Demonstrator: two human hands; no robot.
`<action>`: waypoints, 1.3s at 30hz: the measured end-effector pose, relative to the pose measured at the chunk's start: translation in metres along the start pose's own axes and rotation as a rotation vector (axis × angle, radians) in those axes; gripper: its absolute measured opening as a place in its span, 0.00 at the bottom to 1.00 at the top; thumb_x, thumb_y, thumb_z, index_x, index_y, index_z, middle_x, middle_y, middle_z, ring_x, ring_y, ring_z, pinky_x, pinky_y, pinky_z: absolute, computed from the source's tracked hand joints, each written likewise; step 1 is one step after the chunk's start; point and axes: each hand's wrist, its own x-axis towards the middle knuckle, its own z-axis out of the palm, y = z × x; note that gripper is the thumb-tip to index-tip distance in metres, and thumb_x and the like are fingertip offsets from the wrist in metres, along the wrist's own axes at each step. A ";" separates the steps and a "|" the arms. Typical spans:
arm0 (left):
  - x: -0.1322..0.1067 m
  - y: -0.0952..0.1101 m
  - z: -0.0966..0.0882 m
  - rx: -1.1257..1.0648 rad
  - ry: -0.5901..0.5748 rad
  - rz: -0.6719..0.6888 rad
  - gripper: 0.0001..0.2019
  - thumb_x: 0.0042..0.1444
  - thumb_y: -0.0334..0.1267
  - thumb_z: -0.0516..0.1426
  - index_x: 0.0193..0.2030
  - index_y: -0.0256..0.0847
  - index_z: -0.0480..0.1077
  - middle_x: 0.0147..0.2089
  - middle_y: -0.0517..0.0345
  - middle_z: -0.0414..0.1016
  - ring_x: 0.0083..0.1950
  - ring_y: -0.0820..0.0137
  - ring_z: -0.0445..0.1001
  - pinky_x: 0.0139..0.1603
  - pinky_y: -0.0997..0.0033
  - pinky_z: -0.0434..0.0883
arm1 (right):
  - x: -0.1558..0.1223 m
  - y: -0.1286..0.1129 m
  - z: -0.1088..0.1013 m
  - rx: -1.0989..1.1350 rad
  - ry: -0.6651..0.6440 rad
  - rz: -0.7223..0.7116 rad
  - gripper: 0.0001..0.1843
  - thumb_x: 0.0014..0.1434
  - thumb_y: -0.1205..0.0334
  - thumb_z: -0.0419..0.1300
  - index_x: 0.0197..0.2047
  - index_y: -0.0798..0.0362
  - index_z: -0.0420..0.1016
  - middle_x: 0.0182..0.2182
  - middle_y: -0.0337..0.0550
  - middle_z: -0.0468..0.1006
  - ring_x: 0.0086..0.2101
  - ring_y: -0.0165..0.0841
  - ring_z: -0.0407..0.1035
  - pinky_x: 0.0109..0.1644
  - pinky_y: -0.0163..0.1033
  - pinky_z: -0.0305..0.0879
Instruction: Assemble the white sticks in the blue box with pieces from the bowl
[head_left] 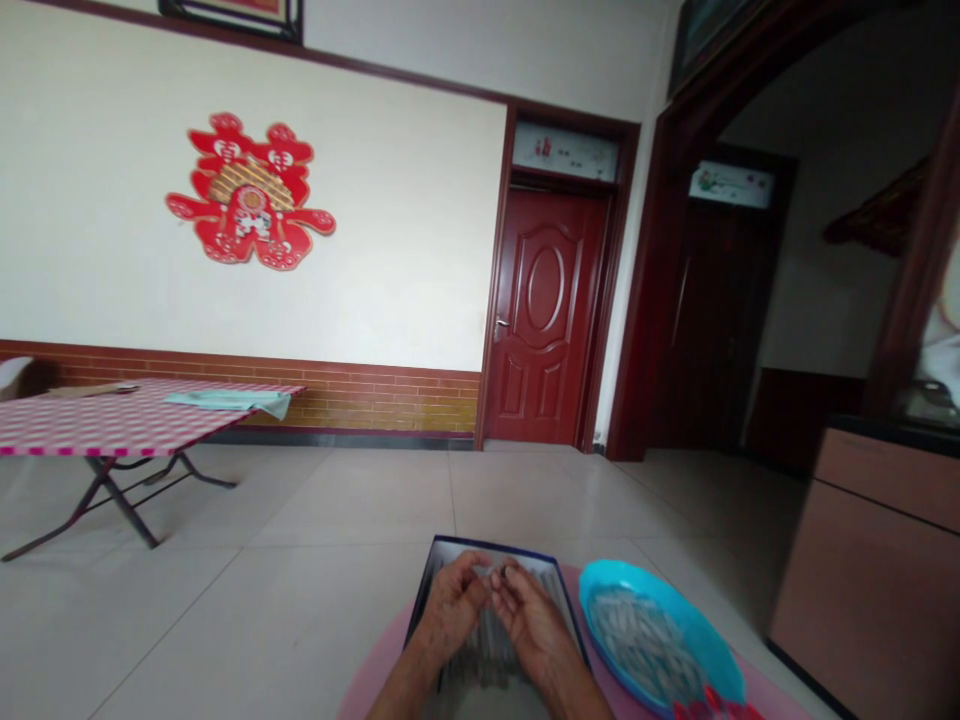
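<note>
Over a shallow dark-edged box [495, 546], both hands come together with fingertips pinched. My left hand [454, 600] is closed at the thumb and fingers. My right hand [526, 612] is closed too, almost touching the left. A small pale piece and a dark spot show at the fingertips, too small to name. Inside the box, partly hidden by the hands, lie several thin, clear, tube-like pieces [491, 645] side by side. Right of the box, a blue plastic basin [600, 572] holds many similar pale, translucent pieces [645, 640].
The box and basin rest on a round pink surface [386, 655]. Something red [716, 706] lies at the basin's near edge. A folding table [112, 420] with a checked cover and a light-blue cloth [229, 399] stands left. A brown cabinet [870, 560] is at the right.
</note>
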 end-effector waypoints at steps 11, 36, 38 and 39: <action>0.000 0.001 0.002 0.002 0.041 -0.032 0.18 0.48 0.49 0.57 0.40 0.37 0.67 0.18 0.69 0.62 0.16 0.77 0.58 0.17 0.78 0.56 | 0.001 -0.002 0.002 -0.064 0.035 -0.064 0.17 0.25 0.66 0.72 0.25 0.52 0.78 0.27 0.39 0.80 0.32 0.32 0.72 0.40 0.35 0.70; -0.003 0.009 -0.002 0.116 -0.020 0.052 0.14 0.51 0.44 0.55 0.39 0.37 0.75 0.22 0.63 0.67 0.24 0.74 0.60 0.27 0.75 0.61 | -0.003 0.003 0.008 -0.154 -0.006 -0.111 0.23 0.31 0.54 0.74 0.31 0.53 0.75 0.21 0.35 0.75 0.24 0.27 0.68 0.29 0.31 0.64; -0.003 0.010 -0.002 0.112 -0.023 0.059 0.14 0.51 0.43 0.55 0.38 0.38 0.76 0.23 0.62 0.69 0.26 0.73 0.62 0.29 0.75 0.62 | -0.004 0.002 0.008 -0.179 -0.001 -0.122 0.22 0.31 0.53 0.74 0.30 0.53 0.74 0.21 0.34 0.74 0.24 0.27 0.67 0.29 0.31 0.63; -0.004 0.010 -0.002 0.114 -0.022 0.063 0.14 0.51 0.43 0.55 0.38 0.39 0.76 0.23 0.62 0.69 0.26 0.72 0.63 0.29 0.74 0.63 | -0.005 0.002 0.009 -0.199 0.002 -0.131 0.22 0.32 0.52 0.74 0.30 0.53 0.75 0.21 0.34 0.74 0.24 0.27 0.67 0.29 0.31 0.63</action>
